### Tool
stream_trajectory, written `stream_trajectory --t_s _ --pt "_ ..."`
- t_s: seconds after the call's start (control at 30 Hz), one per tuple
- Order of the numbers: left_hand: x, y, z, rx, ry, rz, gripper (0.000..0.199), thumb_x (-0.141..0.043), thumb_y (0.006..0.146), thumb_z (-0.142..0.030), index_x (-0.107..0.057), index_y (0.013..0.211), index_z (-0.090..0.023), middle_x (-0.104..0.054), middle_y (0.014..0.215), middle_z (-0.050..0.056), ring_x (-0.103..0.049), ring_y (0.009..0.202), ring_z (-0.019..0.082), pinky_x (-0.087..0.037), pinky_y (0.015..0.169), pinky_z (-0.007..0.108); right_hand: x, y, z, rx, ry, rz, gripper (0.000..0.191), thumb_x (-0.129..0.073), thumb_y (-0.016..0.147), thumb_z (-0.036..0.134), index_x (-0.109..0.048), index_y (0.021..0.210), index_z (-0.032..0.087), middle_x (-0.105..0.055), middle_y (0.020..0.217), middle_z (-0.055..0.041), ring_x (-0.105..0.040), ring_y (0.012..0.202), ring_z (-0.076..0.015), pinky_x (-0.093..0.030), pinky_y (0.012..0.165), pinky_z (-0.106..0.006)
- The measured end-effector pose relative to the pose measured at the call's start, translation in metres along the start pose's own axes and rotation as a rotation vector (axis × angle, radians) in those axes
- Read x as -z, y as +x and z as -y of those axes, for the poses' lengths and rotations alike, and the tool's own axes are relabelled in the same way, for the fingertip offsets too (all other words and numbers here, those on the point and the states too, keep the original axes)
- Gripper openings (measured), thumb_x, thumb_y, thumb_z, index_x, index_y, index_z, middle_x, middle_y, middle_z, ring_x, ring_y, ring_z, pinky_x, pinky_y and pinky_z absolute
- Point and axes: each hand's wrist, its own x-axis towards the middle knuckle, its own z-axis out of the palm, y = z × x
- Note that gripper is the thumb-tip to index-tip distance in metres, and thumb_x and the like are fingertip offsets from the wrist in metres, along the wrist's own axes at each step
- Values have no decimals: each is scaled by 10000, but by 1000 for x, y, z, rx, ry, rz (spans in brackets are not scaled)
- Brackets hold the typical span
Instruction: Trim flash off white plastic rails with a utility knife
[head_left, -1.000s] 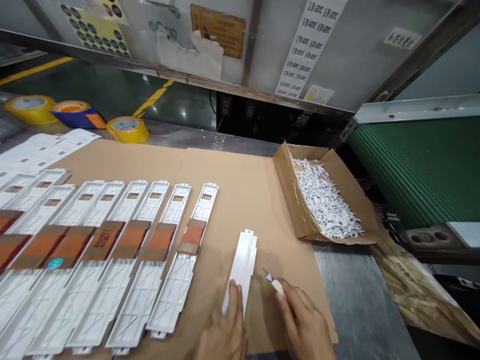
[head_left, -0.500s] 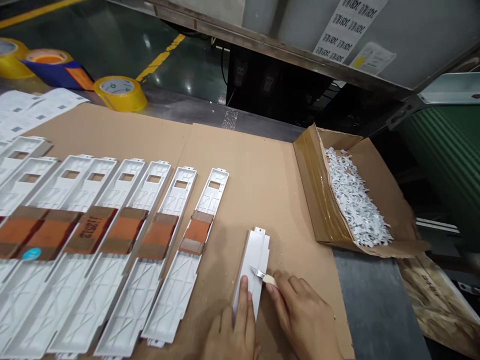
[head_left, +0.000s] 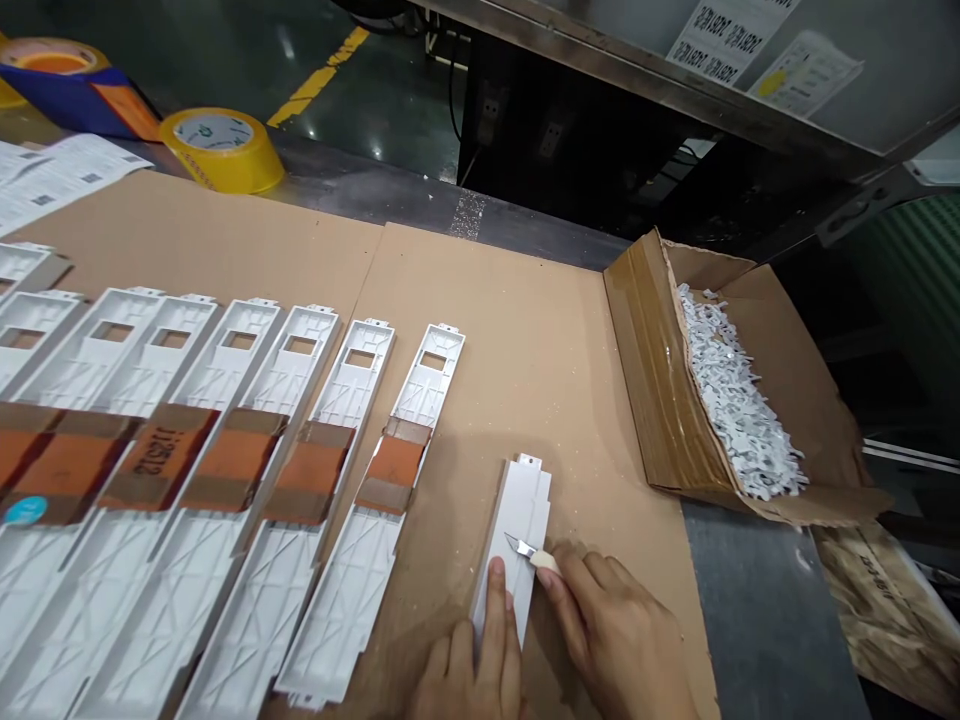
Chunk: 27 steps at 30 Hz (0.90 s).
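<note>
White plastic strip (head_left: 521, 510) lies flat on a brown cardboard sheet (head_left: 517, 350), at lower middle of the frame, and its lower end is under the left hand (head_left: 469, 670). The fingers (head_left: 496, 600) of this hand press on the strip from above; if they also grip around it, I cannot tell. The right hand (head_left: 619, 640) is apart from the left and pinches a small craft knife (head_left: 541, 556) with cream handle, its blade resting on the strip. Left of the strip is a row of white plastic panels (head_left: 232, 360) with brown and orange tape bands (head_left: 397, 462). At right stands a cardboard box (head_left: 652, 380) holding white plastic scraps (head_left: 739, 410). Upper left has a yellow tape roll (head_left: 221, 150) and printed paper sheets (head_left: 60, 175).
</note>
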Motion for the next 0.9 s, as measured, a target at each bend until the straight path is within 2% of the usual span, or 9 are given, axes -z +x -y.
stream_trajectory --t_s 0.2,0.5,0.9 --pt "1 1 1 -5 -14 4 492 -685 605 -355 -661 1034 -116 -600 1186 142 -536 533 142 -425 426 267 4 8 3 16 -28 -84 435 -258 981 371 -561 702 230 -567 609 13 -524 519 -132 -292 506 -257" --pt "4 3 1 0 -4 10 607 -766 506 -392 -660 1041 -123 -599 1185 139 -553 540 145 -437 425 258 6 7 1 -12 26 -75 416 -262 981 378 -577 750 234 -573 628 20 -546 548 -131 -306 512 -248" --pt "2 2 2 -16 10 0 528 -717 560 -371 -663 1019 -116 -608 1171 145 -553 547 146 -445 439 255 4 7 1 1 11 -50 435 -248 981 392 -553 708 243 -571 614 25 -550 533 -130 -305 500 -254"
